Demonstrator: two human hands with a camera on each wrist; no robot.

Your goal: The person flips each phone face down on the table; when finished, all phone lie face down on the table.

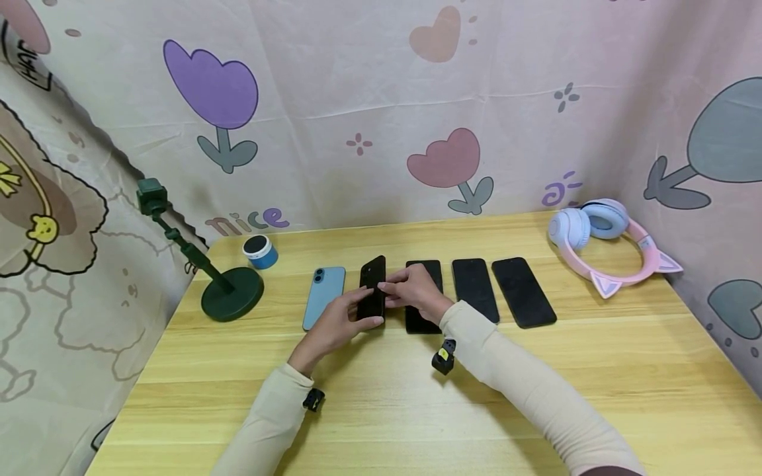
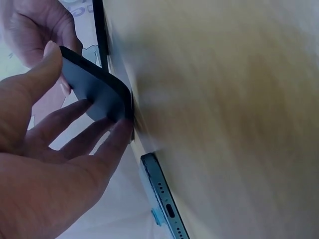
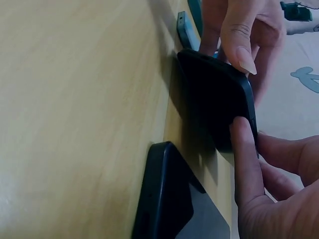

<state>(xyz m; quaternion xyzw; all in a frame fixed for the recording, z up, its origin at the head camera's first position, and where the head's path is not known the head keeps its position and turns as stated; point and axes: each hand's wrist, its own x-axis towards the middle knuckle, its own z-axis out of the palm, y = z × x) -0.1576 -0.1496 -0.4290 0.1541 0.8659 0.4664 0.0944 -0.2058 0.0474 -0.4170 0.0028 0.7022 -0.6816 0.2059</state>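
Both hands hold a black phone (image 1: 372, 274), which is tipped up on its long edge with its camera side turned left. My left hand (image 1: 336, 324) has its thumb at the phone's near end and several fingers spread on its back (image 2: 97, 92). From the other side my right hand (image 1: 419, 291) pinches the upper edge, one digit lying on the dark front face (image 3: 209, 99). A light blue phone (image 1: 324, 297) lies camera side up just left of the left hand. Under the right hand lies another black phone (image 1: 424, 324), partly covered by it.
Two more black phones (image 1: 475, 291) (image 1: 524, 292) lie in the row to the right. Pink and blue cat-ear headphones (image 1: 639, 271) rest at the back right. A green stand (image 1: 232, 294) and a small blue-and-white cylinder (image 1: 260, 252) are at the left. Behind the wooden table (image 1: 393, 410) hangs printed cloth.
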